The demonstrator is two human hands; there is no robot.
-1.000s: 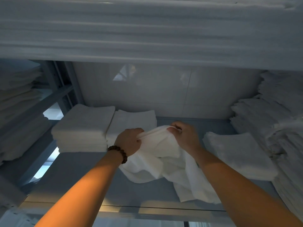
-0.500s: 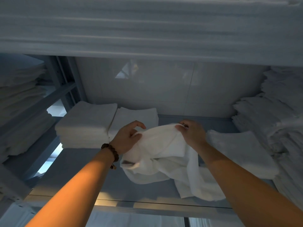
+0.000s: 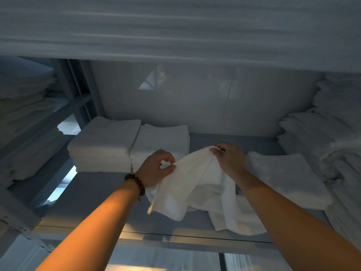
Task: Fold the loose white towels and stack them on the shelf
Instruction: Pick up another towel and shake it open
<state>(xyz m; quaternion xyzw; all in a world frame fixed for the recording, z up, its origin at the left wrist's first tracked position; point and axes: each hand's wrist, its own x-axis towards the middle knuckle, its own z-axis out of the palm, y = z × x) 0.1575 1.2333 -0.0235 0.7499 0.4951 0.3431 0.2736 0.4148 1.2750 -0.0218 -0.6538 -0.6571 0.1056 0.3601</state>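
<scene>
In the head view, the loose towel (image 3: 197, 184) lay crumpled on the grey shelf (image 3: 97, 192), its upper edge lifted between both hands. That raised edge ran roughly left to right, climbing slightly toward the right. The rest of the cloth sagged down from it and trailed off toward the shelf's front edge on the right. The left hand (image 3: 156, 169), with a beaded bracelet (image 3: 135, 182) at the wrist, pinched the towel's left end between thumb and forefinger, the other fingers curled in. The right hand (image 3: 228, 159) pinched the towel's highest point with its fingertips, knuckles bent over the cloth. Just left of the towel and behind it stood two neat stacks of folded towels, a taller one (image 3: 105, 143) and a lower one (image 3: 162, 137), touching side by side. To the towel's right lay another folded towel (image 3: 283, 178), and beyond that rose a rough, tall pile (image 3: 322, 137). Behind the towel a glossy pale wall (image 3: 195, 98) closed off the back of the shelf. Above it, more white linen (image 3: 175, 26) filled the next level. Far to the towel's left, past a grey metal post (image 3: 78, 90), further stacks (image 3: 23, 114) sat on a neighbouring rack in dim bluish light.
</scene>
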